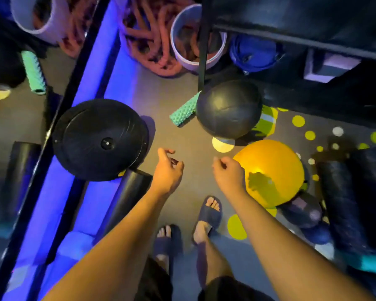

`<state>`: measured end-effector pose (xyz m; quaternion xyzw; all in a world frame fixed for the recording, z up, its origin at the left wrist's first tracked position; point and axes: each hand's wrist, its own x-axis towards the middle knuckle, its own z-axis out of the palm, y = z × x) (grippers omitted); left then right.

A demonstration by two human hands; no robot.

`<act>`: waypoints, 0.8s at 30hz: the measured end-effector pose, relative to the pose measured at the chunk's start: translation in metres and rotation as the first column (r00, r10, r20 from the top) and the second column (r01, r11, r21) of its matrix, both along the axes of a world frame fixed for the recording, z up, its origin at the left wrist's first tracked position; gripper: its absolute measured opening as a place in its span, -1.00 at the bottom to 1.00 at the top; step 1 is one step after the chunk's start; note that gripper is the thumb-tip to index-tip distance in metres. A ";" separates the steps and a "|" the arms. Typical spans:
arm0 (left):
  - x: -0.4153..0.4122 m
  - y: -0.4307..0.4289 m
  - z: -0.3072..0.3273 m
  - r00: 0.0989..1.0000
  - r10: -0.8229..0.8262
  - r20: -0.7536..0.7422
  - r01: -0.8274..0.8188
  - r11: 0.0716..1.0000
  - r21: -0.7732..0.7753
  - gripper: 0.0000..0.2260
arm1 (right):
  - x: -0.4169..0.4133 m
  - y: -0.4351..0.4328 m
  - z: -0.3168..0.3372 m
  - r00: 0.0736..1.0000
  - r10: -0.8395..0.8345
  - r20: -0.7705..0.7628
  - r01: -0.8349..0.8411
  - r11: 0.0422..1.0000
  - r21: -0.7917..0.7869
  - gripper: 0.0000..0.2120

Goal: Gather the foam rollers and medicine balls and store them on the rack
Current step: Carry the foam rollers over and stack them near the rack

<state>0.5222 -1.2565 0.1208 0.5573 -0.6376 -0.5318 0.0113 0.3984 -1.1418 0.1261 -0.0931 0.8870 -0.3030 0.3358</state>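
A large black medicine ball (228,109) lies on the floor beside the rack's upright post (202,51). A small green ridged foam roller (185,112) touches its left side. A yellow ball (269,172) sits nearer me on the right, with a smaller dark ball (302,211) behind it. One black foam roller (126,194) lies under my left forearm, and two more dark rollers (339,205) lie at the right. My left hand (167,168) and right hand (227,172) hover above the floor, fingers loosely curled, holding nothing.
A black round disc (100,140) leans against the blue-lit mirror base on the left. Pink battle ropes (148,40) and a white bucket (193,59) stand at the back. Blue straps (252,51) sit under the rack shelf. My sandalled feet (206,216) stand below my hands.
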 end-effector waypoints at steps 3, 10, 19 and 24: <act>-0.016 -0.034 -0.069 0.998 -0.024 0.059 0.026 0.999 -0.030 -0.67 | -0.026 -0.031 -0.069 0.999 -0.044 0.021 0.044 0.999 0.021 -0.70; -0.017 -0.110 -0.200 0.974 -0.080 0.212 0.077 0.997 0.022 -0.52 | -0.045 -0.099 -0.183 0.986 0.150 0.076 -0.159 0.978 0.134 -0.75; -0.032 -0.231 -0.387 0.990 -0.083 0.114 0.097 0.988 -0.121 -0.52 | -0.058 -0.295 -0.409 0.925 -0.247 0.288 0.213 0.966 0.145 -0.17; -0.002 -0.267 -0.472 0.999 -0.042 0.031 0.045 0.993 -0.105 -0.55 | -0.076 -0.371 -0.514 0.849 -0.435 0.299 0.428 0.899 0.092 0.02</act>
